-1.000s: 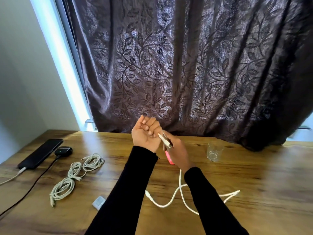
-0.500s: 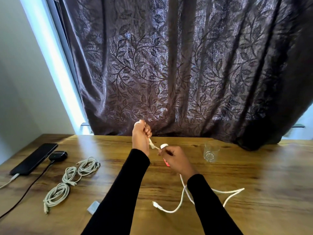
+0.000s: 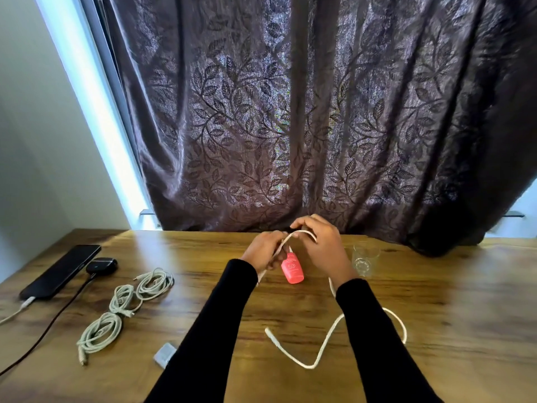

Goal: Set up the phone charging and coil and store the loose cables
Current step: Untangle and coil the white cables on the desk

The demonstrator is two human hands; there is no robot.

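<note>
Hands [image 3: 293, 245] closer — white cable [image 3: 325, 344] looped.

A white cable [image 3: 325, 343] runs as a raised arc between both hands above the wooden desk; its slack drops down by the right sleeve and snakes over the desktop in loose curves, ending in a free white plug toward the near middle. A black phone [image 3: 62, 270] lies flat, screen dark, at the far left of the desk, with a pale cable [image 3: 17, 311] plugged into its near end and trailing off the left edge. Three pale grey cable coils [image 3: 125, 308] lie in a diagonal row to the right of the phone, the nearest with a plug end sticking out.
</note>
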